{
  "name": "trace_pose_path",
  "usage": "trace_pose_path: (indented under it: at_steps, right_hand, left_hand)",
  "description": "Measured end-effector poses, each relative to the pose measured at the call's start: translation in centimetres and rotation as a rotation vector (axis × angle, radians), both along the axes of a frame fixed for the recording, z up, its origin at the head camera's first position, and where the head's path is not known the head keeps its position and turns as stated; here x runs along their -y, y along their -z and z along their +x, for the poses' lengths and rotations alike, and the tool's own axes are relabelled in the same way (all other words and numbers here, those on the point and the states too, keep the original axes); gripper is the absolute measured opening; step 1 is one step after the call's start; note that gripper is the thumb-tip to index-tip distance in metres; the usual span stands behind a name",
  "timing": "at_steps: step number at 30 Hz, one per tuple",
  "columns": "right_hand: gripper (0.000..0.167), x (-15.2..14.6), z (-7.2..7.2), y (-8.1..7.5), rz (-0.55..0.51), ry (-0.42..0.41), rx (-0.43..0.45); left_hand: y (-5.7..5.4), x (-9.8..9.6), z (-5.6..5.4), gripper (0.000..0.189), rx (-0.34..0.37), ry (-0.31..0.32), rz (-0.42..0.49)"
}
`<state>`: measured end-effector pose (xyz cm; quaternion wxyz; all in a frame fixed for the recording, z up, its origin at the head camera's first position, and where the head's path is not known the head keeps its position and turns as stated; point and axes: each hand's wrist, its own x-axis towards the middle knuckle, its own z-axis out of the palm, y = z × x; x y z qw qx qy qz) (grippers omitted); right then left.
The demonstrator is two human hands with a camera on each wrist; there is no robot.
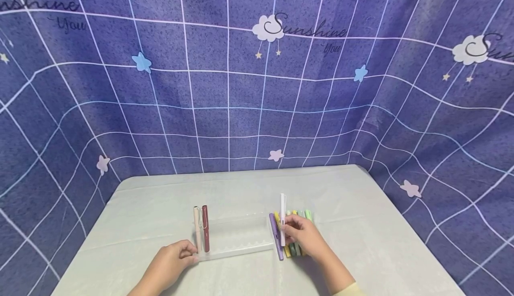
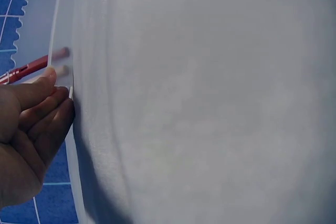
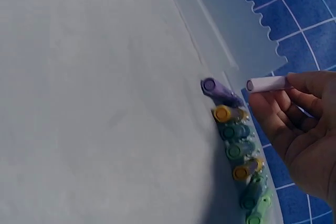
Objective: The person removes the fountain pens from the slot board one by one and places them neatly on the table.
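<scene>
A clear pen holder (image 1: 237, 255) with scalloped slots stands on the table. In it, at the left end, a beige pen (image 1: 197, 224) and a dark red pen (image 1: 205, 229) rest side by side. My left hand (image 1: 175, 259) pinches the holder's near left corner between thumb and fingers, as the left wrist view also shows. Past the holder's right end, my right hand (image 1: 303, 234) holds a pale lavender pen (image 1: 283, 206) upright between thumb and fingers. Beneath that hand lies a row of pens, with a purple pen (image 1: 276, 238) leftmost; the hand partly hides the others.
In the right wrist view the row includes a yellow pen (image 3: 223, 114), several green pens and a light green pen (image 3: 259, 211) at its end. A pale cloth covers the table (image 1: 160, 198). Blue gridded fabric (image 1: 241, 86) hangs behind and at both sides.
</scene>
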<state>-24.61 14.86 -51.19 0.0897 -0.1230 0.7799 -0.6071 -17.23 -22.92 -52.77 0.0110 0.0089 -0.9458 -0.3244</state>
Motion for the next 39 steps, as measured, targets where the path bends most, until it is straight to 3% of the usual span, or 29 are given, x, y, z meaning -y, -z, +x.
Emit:
trace_pose_path:
  at_steps: [22,34,39]
  right_hand:
    - [0.035,-4.8,-0.2,0.1,0.035,0.077,0.048]
    - [0.024,-7.6,-0.4,0.8,0.146,0.279,0.099]
    - [0.018,-8.1,-0.3,1.1,0.203,0.300,0.114]
  left_hand:
    - [-0.3,-0.1,0.2,0.015,-0.021,-0.001,0.001]
    - [-0.2,-0.1,0.1,0.014,-0.006,-0.001,0.002]
    - [-0.2,-0.2,0.1,0.015,-0.004,0.001,0.002]
